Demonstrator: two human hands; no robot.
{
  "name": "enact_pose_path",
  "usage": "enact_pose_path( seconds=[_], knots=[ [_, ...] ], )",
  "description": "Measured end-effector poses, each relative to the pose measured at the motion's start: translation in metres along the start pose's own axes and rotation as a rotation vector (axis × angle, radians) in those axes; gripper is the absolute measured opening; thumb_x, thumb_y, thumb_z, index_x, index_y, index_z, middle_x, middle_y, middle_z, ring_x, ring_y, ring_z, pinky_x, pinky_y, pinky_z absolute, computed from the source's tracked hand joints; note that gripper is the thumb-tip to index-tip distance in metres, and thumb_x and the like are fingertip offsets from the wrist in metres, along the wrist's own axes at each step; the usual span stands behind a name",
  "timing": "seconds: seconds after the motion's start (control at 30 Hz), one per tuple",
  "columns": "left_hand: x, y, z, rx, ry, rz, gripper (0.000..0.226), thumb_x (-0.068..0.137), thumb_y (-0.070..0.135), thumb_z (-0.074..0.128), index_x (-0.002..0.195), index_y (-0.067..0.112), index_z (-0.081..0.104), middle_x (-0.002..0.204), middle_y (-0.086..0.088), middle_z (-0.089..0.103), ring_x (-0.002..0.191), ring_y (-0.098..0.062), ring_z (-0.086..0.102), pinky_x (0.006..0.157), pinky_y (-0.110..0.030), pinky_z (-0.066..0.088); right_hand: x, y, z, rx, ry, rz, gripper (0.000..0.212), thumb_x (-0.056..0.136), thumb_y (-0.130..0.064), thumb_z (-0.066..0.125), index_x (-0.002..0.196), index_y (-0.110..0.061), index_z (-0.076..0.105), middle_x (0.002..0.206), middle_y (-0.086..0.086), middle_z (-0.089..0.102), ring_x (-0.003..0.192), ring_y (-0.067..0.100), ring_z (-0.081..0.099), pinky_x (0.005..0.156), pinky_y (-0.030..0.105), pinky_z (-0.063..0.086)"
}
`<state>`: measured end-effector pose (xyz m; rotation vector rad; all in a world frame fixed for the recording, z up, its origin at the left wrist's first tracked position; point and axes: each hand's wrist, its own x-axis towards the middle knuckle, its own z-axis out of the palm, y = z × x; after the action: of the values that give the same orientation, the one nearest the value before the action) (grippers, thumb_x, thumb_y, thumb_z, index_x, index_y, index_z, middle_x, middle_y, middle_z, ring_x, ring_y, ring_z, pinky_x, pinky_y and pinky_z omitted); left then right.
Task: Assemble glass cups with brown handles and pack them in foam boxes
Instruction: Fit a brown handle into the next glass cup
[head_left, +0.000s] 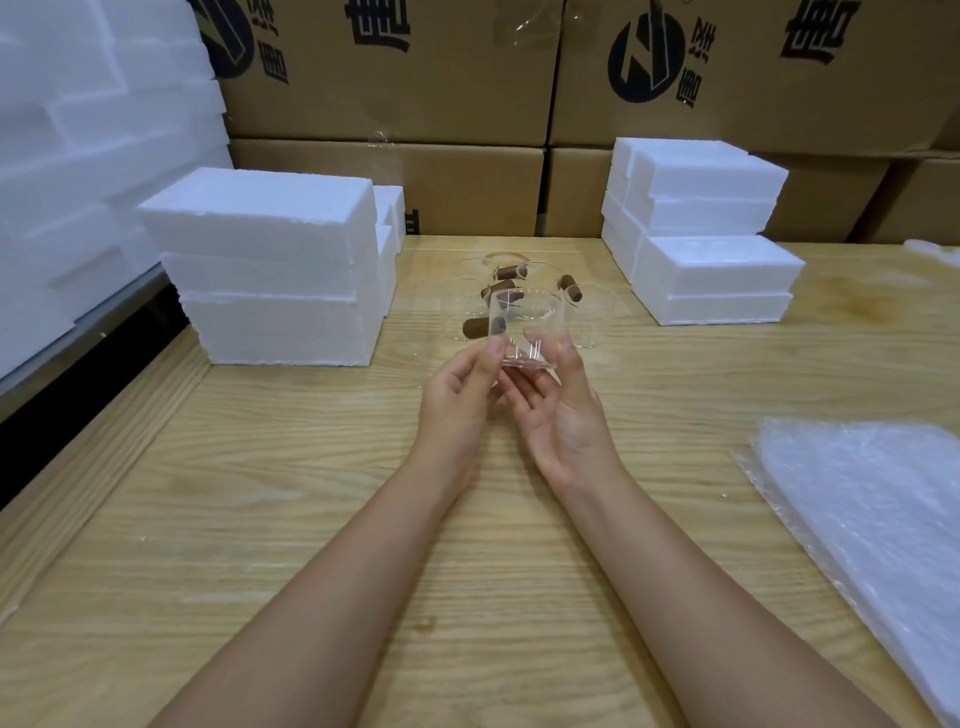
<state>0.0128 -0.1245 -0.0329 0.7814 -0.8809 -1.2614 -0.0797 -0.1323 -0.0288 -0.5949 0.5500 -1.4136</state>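
Glass cup: clear, rigid, probably light, slick and fragile. Best taken low, by wall and base. Held just above the worktop.

Grip: left hand pinches its lower wall. Right hand cradles the base between thumb and fingers.

Behind the cup: cups with brown handles. Either side of it: foam boxes. Beyond: cartons with a black logo and characters I can't read.

Wooden table: light grain, with scattered white crumbs (small, sparse). Landmark: a cluster of glass cups with brown handles, grouped at rear centre. Left of the cluster, apart from it: a stack of white foam boxes. Right of the cluster: a second foam stack. Right of the cluster and nearer the viewer: bubble-wrap sheets, lying flat.
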Motion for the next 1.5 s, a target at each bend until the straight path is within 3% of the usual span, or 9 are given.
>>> enact_pose_path(
  seconds=[0.17, 0.33, 0.5, 0.73, 0.83, 1.03, 1.2, 1.37, 1.5],
  knots=[
    [0.0007, -0.0016, -0.0012, 0.025, 0.008, 0.064, 0.046, 0.069, 0.041, 0.066, 0.104, 0.011, 0.067, 0.094, 0.002, 0.075, 0.092, -0.009, 0.069, 0.083, -0.021, 0.054, 0.0010, 0.0004, -0.0027, -0.100, 0.000, -0.035, 0.049, 0.076, -0.042, 0.060, 0.110, -0.007, 0.063, 0.097, 0.004, 0.067, 0.090, 0.016, 0.061, 0.087, 0.030, 0.049],
    [0.0033, -0.0038, -0.0057, 0.053, 0.028, 0.102, 0.038, 0.073, 0.037, 0.067, 0.102, 0.013, 0.068, 0.096, 0.001, 0.075, 0.099, -0.014, 0.069, 0.092, -0.025, 0.052, 0.0014, -0.0003, -0.0030, -0.071, 0.070, -0.131, 0.029, 0.086, -0.029, 0.067, 0.110, -0.016, 0.056, 0.081, -0.004, 0.067, 0.084, 0.015, 0.064, 0.083, 0.030, 0.052],
    [0.0031, -0.0074, -0.0043, 0.123, 0.035, 0.161, 0.034, 0.066, 0.030, 0.074, 0.097, 0.020, 0.066, 0.091, 0.009, 0.075, 0.093, -0.005, 0.070, 0.079, -0.016, 0.052, -0.0001, 0.0016, 0.0056, -0.247, 0.111, -0.217, 0.060, 0.062, -0.035, 0.087, 0.106, -0.022, 0.048, 0.108, 0.005, 0.056, 0.102, 0.018, 0.062, 0.089, 0.029, 0.051],
    [0.0028, -0.0073, -0.0053, 0.142, 0.029, 0.218, 0.040, 0.070, 0.031, 0.075, 0.104, 0.014, 0.063, 0.103, 0.001, 0.071, 0.101, -0.007, 0.067, 0.086, -0.020, 0.051, 0.0000, -0.0065, 0.0026, -0.022, 0.004, -0.137, 0.028, 0.074, -0.026, 0.067, 0.096, -0.012, 0.055, 0.083, 0.000, 0.065, 0.077, 0.015, 0.064, 0.076, 0.026, 0.056],
    [0.0037, -0.0064, -0.0045, 0.083, 0.031, 0.122, 0.049, 0.076, 0.043, 0.072, 0.108, 0.007, 0.064, 0.105, -0.002, 0.071, 0.110, -0.020, 0.064, 0.097, -0.031, 0.049, -0.0018, -0.0076, 0.0002, -0.016, -0.052, -0.070, 0.033, 0.079, -0.031, 0.062, 0.103, -0.009, 0.060, 0.095, 0.007, 0.067, 0.089, 0.019, 0.066, 0.086, 0.031, 0.054],
    [-0.0011, -0.0061, -0.0030, 0.205, -0.102, 0.088, 0.024, 0.078, 0.036, 0.062, 0.097, 0.024, 0.069, 0.094, 0.014, 0.074, 0.096, -0.002, 0.067, 0.084, -0.019, 0.051, -0.0001, -0.0035, -0.0010, -0.165, -0.021, -0.043, 0.053, 0.077, -0.048, 0.054, 0.112, -0.010, 0.064, 0.099, 0.001, 0.069, 0.101, 0.017, 0.062, 0.090, 0.032, 0.048],
    [-0.0011, -0.0035, -0.0007, 0.231, -0.053, 0.131, 0.026, 0.091, 0.015, 0.059, 0.112, 0.000, 0.062, 0.085, 0.027, 0.071, 0.087, 0.007, 0.067, 0.072, -0.010, 0.049, -0.0001, -0.0027, -0.0001, -0.240, 0.029, -0.044, 0.054, 0.076, -0.051, 0.051, 0.114, -0.015, 0.063, 0.102, 0.001, 0.058, 0.098, 0.016, 0.058, 0.085, 0.029, 0.048],
    [-0.0004, -0.0052, -0.0003, 0.234, 0.034, 0.138, 0.017, 0.081, 0.016, 0.070, 0.097, 0.016, 0.065, 0.097, 0.006, 0.073, 0.096, -0.005, 0.068, 0.077, -0.012, 0.050, -0.0003, -0.0052, -0.0010, -0.183, 0.036, -0.114, 0.053, 0.074, -0.043, 0.061, 0.120, -0.018, 0.054, 0.091, -0.007, 0.059, 0.078, 0.003, 0.062, 0.077, 0.022, 0.050],
    [-0.0019, -0.0061, 0.0009, 0.254, 0.022, 0.148, 0.022, 0.077, 0.013, 0.073, 0.096, 0.019, 0.065, 0.097, 0.002, 0.070, 0.089, 0.001, 0.068, 0.075, -0.011, 0.050, -0.0003, -0.0054, -0.0001, -0.178, 0.019, -0.106, 0.050, 0.071, -0.036, 0.067, 0.114, -0.015, 0.053, 0.089, -0.007, 0.058, 0.081, 0.008, 0.061, 0.083, 0.027, 0.047]
  ],
)
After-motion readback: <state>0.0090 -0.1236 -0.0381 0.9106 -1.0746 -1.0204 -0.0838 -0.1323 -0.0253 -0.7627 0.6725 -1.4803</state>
